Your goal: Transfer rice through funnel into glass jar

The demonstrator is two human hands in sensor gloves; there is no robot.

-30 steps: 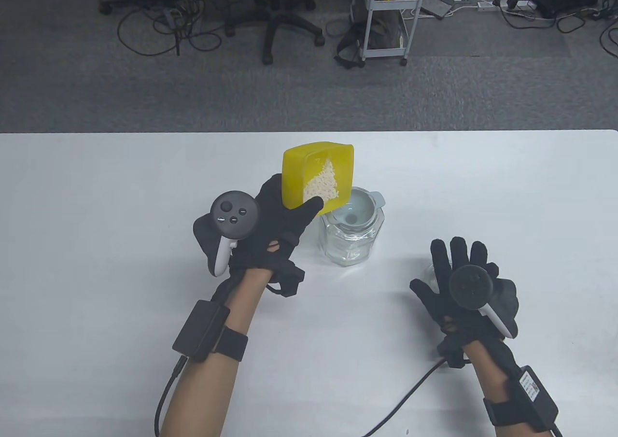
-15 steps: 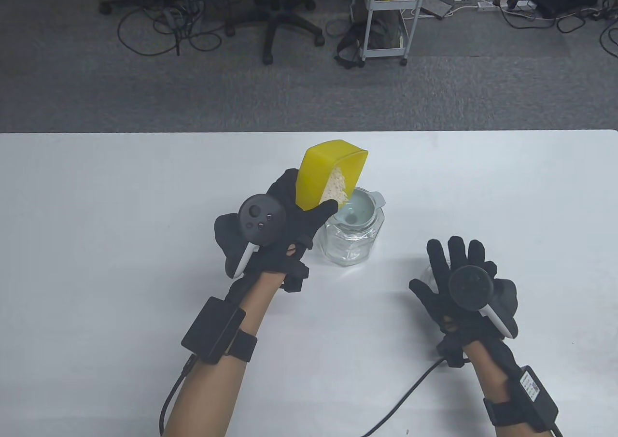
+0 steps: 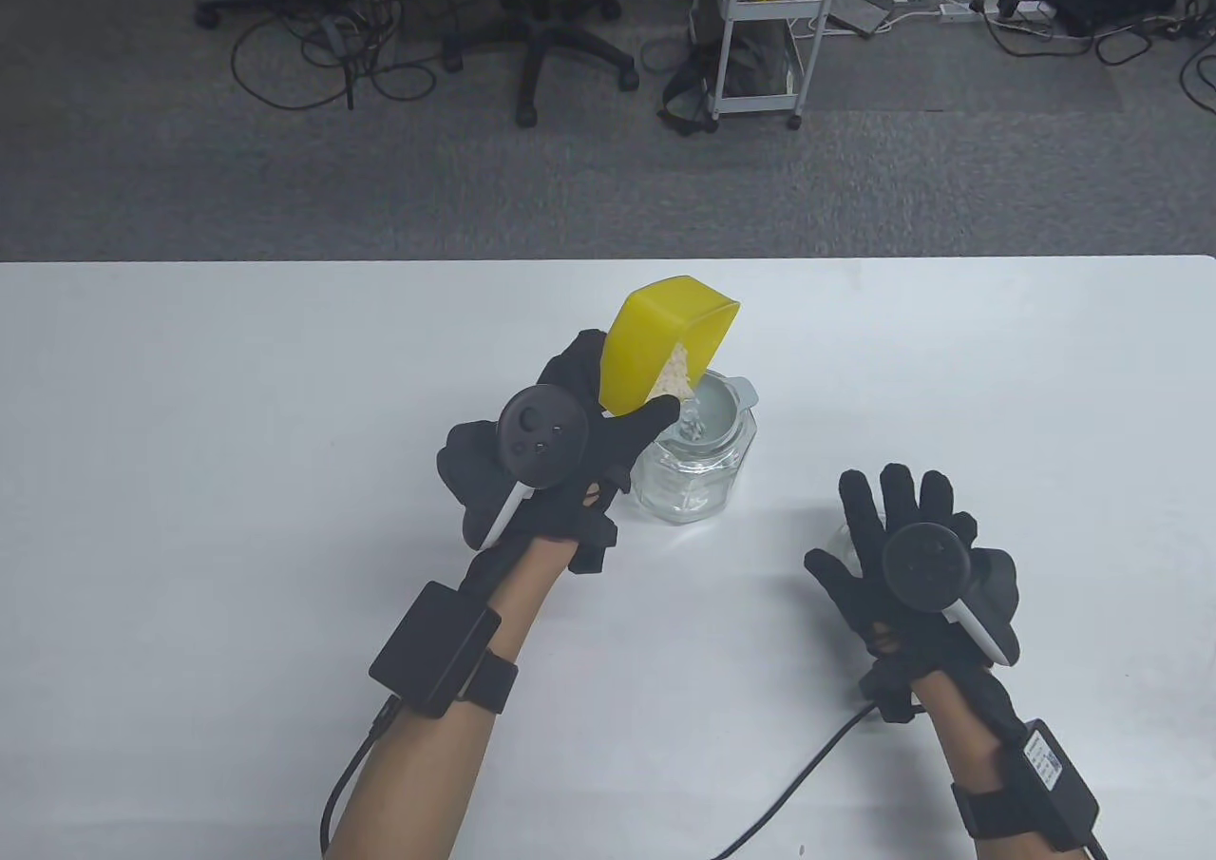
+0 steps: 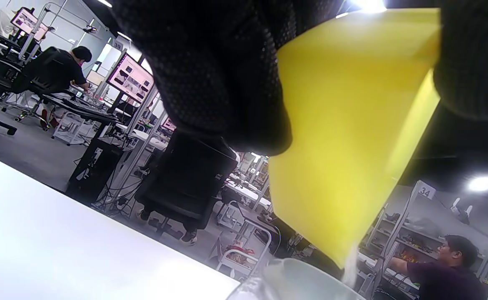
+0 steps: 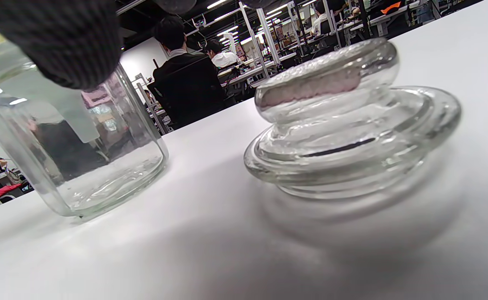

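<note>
Right hand [image 3: 912,565]: near the desk's front right, fingers spread wide, palm down over the glass lid [image 5: 352,137]; whether it touches the lid cannot be told.
Lid: lies knob up on the desk, right of the jar and apart from it.
Left hand [image 3: 560,442]: left of the jar, gripping the yellow tub [image 3: 665,352] and tipping it.
Jar [image 3: 693,470]: upright mid-desk, nearer the left hand.
Funnel [image 3: 717,409]: seated in the jar's mouth.
Rice [image 3: 679,380]: heaped at the tub's low corner, some falling into the funnel.
Key relation: the tub's low corner hangs just above the funnel's left rim; the pour runs rightward from the hand.
Risk, as a judgement: a steeper tip could spill rice over the rim.
</note>
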